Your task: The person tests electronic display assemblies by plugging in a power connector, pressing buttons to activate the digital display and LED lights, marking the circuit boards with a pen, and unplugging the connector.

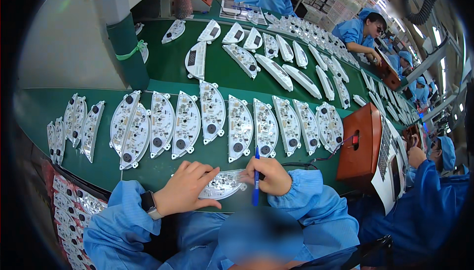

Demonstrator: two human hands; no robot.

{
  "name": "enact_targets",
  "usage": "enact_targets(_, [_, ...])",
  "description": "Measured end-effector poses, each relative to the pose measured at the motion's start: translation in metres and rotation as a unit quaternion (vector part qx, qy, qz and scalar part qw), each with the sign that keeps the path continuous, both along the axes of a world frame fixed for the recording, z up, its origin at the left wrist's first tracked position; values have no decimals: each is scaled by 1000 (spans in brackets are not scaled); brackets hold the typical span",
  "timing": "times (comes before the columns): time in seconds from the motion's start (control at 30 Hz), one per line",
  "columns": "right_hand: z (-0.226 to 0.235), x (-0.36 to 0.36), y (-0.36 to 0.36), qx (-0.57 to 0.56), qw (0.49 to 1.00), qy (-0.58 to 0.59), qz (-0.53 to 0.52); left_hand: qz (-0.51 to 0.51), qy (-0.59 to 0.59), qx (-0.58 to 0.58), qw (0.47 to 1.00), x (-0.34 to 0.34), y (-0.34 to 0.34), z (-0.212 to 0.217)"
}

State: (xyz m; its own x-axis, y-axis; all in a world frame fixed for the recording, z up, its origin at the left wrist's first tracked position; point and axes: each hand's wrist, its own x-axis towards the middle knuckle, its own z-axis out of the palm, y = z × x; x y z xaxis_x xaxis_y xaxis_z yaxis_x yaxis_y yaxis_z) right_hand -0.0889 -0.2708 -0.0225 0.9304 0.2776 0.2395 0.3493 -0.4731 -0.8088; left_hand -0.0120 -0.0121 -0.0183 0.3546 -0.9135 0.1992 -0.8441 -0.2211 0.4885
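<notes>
A white half-moon circuit board point(223, 185) lies on the green bench just in front of me, flat edge away from me. My left hand point(185, 185) grips its left end, fingers over the top edge and thumb below; that end is covered. A blue pen point(256, 178) stands nearly upright in my right hand point(272, 176), whose fingers are curled round it. The fingertips of that hand touch or nearly touch the board's right corner. Beyond both hands stands a row of similar boards point(240, 129) with round black parts.
A brown box point(359, 144) with dark cables stands at the right, papers point(387, 171) beside it. More white half-moon units point(242, 58) lie on the green conveyor beyond. Boards point(74, 210) are stacked low at the left, near a green-wrapped post point(128, 55). Co-workers in blue sit along the line.
</notes>
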Motion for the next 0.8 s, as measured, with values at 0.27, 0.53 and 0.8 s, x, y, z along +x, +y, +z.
enact_targets(0.27, [20,1,-5,32,994,-81,-68,17,3,16,1000,-1,-4,-2])
enact_targets(0.53, [47,15,-50,-161,986,21,45,21,17,20,999,2,-6,-3])
enact_targets(0.8, [-3,-5,-23,191,968,160,-8,22,38,28,999,3,-8,-3])
